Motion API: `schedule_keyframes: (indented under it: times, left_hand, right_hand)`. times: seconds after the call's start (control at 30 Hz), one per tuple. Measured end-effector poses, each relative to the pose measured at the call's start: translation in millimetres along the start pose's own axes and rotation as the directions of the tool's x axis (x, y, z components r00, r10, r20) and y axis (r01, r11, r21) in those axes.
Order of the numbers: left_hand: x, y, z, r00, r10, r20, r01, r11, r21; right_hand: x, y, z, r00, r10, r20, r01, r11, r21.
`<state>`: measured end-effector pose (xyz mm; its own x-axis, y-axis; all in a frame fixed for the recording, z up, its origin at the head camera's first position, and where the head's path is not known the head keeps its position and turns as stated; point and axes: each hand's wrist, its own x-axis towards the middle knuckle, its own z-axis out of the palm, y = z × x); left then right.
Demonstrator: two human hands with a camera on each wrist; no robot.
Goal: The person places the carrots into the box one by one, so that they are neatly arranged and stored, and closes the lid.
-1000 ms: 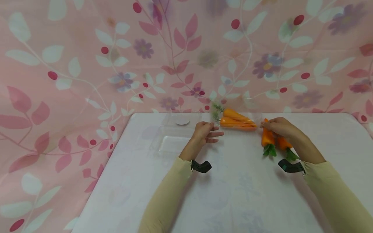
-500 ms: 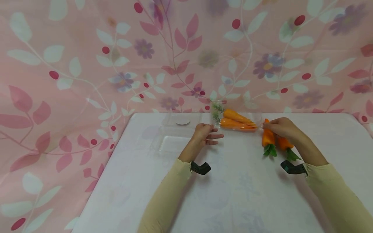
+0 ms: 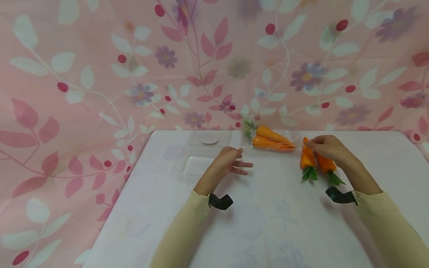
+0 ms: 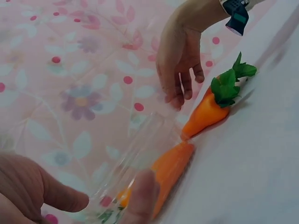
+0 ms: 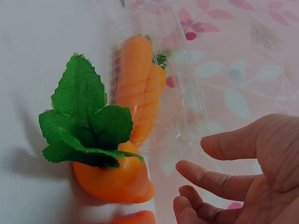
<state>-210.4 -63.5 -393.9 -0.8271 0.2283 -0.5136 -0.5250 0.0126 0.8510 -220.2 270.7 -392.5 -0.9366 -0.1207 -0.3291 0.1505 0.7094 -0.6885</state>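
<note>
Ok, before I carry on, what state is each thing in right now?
Left hand: fingers spread, no grip seen.
Right hand: fingers parted, holding nothing.
Right container: carrots inside; can't tell whether it is latched.
Left container: open, lid laid back, partly behind the left hand.
Left loose carrot: lying outside the containers.
Right loose carrot: also outside, tip hidden behind the right hand.

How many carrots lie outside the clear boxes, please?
2: the left carrot, right of the carrot box, and the right carrot beside it, partly hidden by the right hand in the head view.
</note>
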Motion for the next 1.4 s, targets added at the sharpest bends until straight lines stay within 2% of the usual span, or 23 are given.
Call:
schedule_keyframes:
  times: [0.13, 0.23, 0.53, 0.73, 0.93, 1.03, 1.13, 1.23, 1.33, 1.4]
  left_hand:
    - [-13.4, 1.3, -18.7, 0.998, 0.028, 0.063, -0.033, 0.996, 0.079]
    - [-22.7, 3.6, -34.5, 0.995, 0.066, 0.08, -0.078, 0.985, 0.153]
    - [-46.9, 11.0, -85.2, 0.979, 0.204, 0.014, -0.198, 0.926, 0.322]
    - [-54.3, 10.9, -116.5, 0.969, 0.246, -0.025, -0.218, 0.896, 0.386]
    - [-59.5, 11.0, -138.6, 0.961, 0.276, -0.023, -0.239, 0.869, 0.433]
    - [-61.9, 12.5, -148.5, 0.952, 0.304, -0.026, -0.263, 0.861, 0.436]
    - [-63.3, 14.2, -157.0, 0.936, 0.351, -0.043, -0.292, 0.835, 0.467]
    - [-62.5, 13.4, -164.4, 0.91, 0.407, -0.08, -0.305, 0.788, 0.534]
    - [-60.7, 9.9, -170.2, 0.88, 0.456, -0.132, -0.294, 0.743, 0.601]
    - [-59.4, 7.0, -173.2, 0.853, 0.49, -0.179, -0.274, 0.712, 0.646]
  right_hand:
    - [-3.5, 1.4, -1.2, 1.0, -0.006, 0.0, 0.006, 1.0, -0.006]
    - [-4.8, 3.1, -2.2, 1.0, -0.009, -0.003, 0.009, 1.0, -0.005]
    - [-7.8, 9.8, -3.5, 1.0, -0.012, -0.015, 0.011, 1.0, -0.024]
    - [-11.9, 11.6, -4.3, 1.0, -0.021, -0.016, 0.021, 0.999, -0.033]
    - [-15.2, 14.3, -4.4, 0.999, -0.042, -0.021, 0.041, 0.998, -0.054]
    - [-17.3, 15.7, -4.4, 0.998, -0.052, -0.022, 0.051, 0.997, -0.05]
    - [-19.5, 16.8, -4.2, 0.998, -0.055, -0.022, 0.054, 0.998, -0.043]
    - [-21.2, 17.9, -3.7, 0.998, -0.058, -0.025, 0.057, 0.997, -0.048]
    - [-22.4, 19.2, -3.1, 0.998, -0.063, -0.028, 0.062, 0.996, -0.057]
    - [-23.3, 19.9, -2.8, 0.997, -0.069, -0.027, 0.068, 0.996, -0.059]
